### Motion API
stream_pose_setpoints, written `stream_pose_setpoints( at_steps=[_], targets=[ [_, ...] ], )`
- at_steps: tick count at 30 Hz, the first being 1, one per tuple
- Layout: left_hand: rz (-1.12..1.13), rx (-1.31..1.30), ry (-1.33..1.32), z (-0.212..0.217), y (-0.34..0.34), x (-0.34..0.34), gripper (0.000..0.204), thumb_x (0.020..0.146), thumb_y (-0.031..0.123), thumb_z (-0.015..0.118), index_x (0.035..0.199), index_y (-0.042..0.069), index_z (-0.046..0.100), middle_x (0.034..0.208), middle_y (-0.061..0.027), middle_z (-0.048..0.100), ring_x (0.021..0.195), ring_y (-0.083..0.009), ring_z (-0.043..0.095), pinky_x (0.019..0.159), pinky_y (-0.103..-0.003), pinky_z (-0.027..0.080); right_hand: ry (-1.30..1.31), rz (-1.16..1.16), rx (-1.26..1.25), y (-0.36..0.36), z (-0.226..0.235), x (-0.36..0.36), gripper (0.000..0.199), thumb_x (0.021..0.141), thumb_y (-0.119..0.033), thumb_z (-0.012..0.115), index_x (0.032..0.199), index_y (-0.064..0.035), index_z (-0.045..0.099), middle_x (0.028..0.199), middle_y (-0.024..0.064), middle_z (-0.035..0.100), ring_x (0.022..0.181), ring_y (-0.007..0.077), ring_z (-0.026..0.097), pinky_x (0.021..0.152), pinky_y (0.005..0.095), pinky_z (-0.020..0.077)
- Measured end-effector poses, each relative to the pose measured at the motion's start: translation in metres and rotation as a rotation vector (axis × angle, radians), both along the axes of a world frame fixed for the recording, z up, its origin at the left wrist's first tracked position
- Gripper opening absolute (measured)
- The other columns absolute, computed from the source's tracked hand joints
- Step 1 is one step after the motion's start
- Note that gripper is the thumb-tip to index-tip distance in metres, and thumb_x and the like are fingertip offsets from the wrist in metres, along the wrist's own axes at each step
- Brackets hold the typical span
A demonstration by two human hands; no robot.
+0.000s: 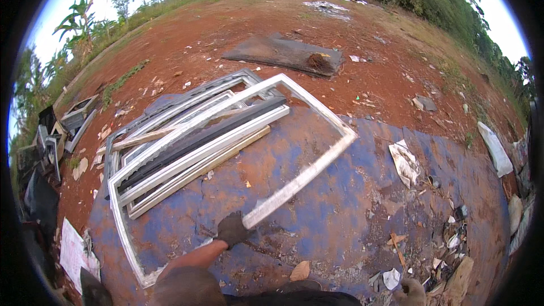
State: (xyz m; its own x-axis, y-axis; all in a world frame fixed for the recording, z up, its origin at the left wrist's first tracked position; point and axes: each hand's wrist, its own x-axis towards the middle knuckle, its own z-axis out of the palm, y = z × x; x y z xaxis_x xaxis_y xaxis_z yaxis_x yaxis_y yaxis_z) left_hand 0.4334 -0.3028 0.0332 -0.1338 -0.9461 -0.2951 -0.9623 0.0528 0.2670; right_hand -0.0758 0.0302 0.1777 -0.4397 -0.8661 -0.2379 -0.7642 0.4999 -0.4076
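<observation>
My left hand (232,230), in a dark glove, is closed around the near side of a large white rectangular frame (303,184). The frame is tilted, its far part reaching over a pile of other frames on a worn blue sheet (272,178). In that pile lie a white bar-like frame piece (209,153), a dark strip (198,146) and a grey frame (144,122). At the lower right edge, beside scattered scraps, what looks like my right hand (410,293) shows only in part; its fingers are not clear.
Beyond the sheet, a flat dark panel (272,54) lies on red soil with a brown clump on it. Broken frames and dark scrap (51,141) stand at the left. Litter (453,243) and a white sack (494,150) lie at the right.
</observation>
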Motion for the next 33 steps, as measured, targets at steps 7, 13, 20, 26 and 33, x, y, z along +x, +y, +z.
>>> stream_pose_setpoints(
  at_steps=[7, 13, 20, 26, 33],
  targets=[
    [-0.092, 0.044, 0.012, 0.058, 0.042, 0.015, 0.076, 0.072, 0.060, 0.083, 0.118, 0.003, 0.061, 0.110, -0.0229, 0.069, 0.102, -0.0406, 0.069, 0.087, -0.051, 0.055, 0.349, 0.682, -0.227, -0.140, 0.016, 0.085, 0.045, 0.073, -0.025, 0.081, 0.109, -0.0051, 0.064, 0.110, 0.0140, 0.063, 0.107, 0.0325, 0.060, 0.095, 0.0532, 0.0452],
    [-0.163, 0.114, 0.034, 0.106, 0.034, 0.053, 0.078, 0.071, 0.061, 0.084, 0.117, 0.002, 0.060, 0.108, -0.0227, 0.068, 0.101, -0.0412, 0.068, 0.087, -0.051, 0.054, 0.777, 0.853, -0.757, -0.364, 0.015, 0.175, 0.047, 0.083, -0.021, 0.070, 0.128, -0.0120, 0.063, 0.119, 0.0125, 0.063, 0.121, 0.0340, 0.057, 0.103, 0.0537, 0.0430],
    [-0.131, -0.436, -0.136, 0.095, 0.066, 0.066, 0.105, 0.065, 0.064, 0.088, 0.142, 0.004, 0.050, 0.126, -0.0241, 0.064, 0.118, -0.0369, 0.064, 0.095, -0.050, 0.053, 0.585, 1.173, -0.131, -0.435, 0.006, 0.190, 0.023, 0.091, -0.021, 0.064, 0.114, -0.0193, 0.067, 0.103, 0.0070, 0.074, 0.105, 0.0272, 0.070, 0.090, 0.0440, 0.0499],
    [0.733, -0.433, 0.462, 0.039, 0.203, 0.204, 0.078, 0.074, 0.038, 0.081, 0.138, -0.002, 0.057, 0.134, -0.0233, 0.061, 0.122, -0.0452, 0.055, 0.104, -0.060, 0.042, 0.565, 1.210, -0.068, -0.454, 0.061, 0.197, 0.022, 0.086, -0.023, 0.067, 0.108, -0.0177, 0.070, 0.094, 0.0076, 0.076, 0.092, 0.0302, 0.076, 0.079, 0.0444, 0.0575],
    [0.982, -0.896, 0.876, -0.024, 0.226, 0.385, 0.083, 0.078, 0.039, 0.079, 0.146, 0.002, 0.049, 0.141, -0.0199, 0.056, 0.128, -0.0401, 0.053, 0.107, -0.067, 0.041, 0.535, 1.194, -0.060, -0.456, 0.135, 0.220, 0.032, 0.084, -0.025, 0.068, 0.115, -0.0158, 0.068, 0.096, 0.0118, 0.076, 0.092, 0.0301, 0.076, 0.075, 0.0459, 0.0592]
  ],
)
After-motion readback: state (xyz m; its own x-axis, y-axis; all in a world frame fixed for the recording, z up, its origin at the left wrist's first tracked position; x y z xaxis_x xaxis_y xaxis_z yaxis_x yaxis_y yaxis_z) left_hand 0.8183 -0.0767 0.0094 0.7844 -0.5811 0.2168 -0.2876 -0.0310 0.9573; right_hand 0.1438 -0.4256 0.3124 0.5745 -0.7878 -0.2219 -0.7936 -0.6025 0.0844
